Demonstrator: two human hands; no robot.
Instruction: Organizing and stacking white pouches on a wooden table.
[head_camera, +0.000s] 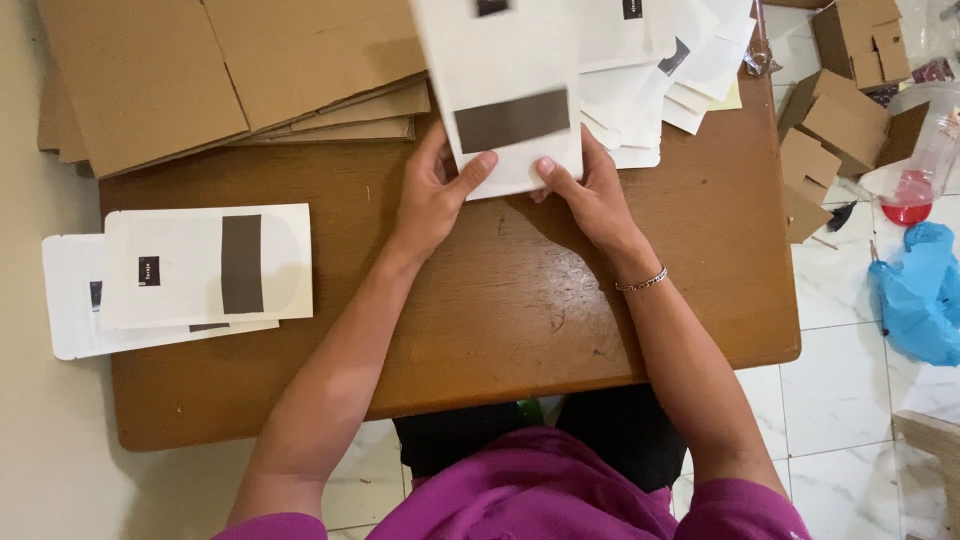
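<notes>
Gripping a white pouch (505, 95) with a dark rectangular window, we hold it by its lower edge above the far middle of the wooden table (480, 320). Our left hand (432, 195) clasps the lower left corner, thumb pressed flat on the front face and fingers tucked behind. Our right hand (590, 195) clasps the lower right corner the same way, thumb on the front. Both hands are closed on the pouch, not spread; the top of the pouch is blurred, so we cannot tell whether it is sealed. A thin bracelet (642, 281) sits on our right wrist. Just behind the pouch lies a fanned heap of white pouches (660, 70). At the table's left edge rests a small stack of pouches (190, 275), well apart from our hands. Flattened cardboard sheets (200, 70) lie at the far left.
</notes>
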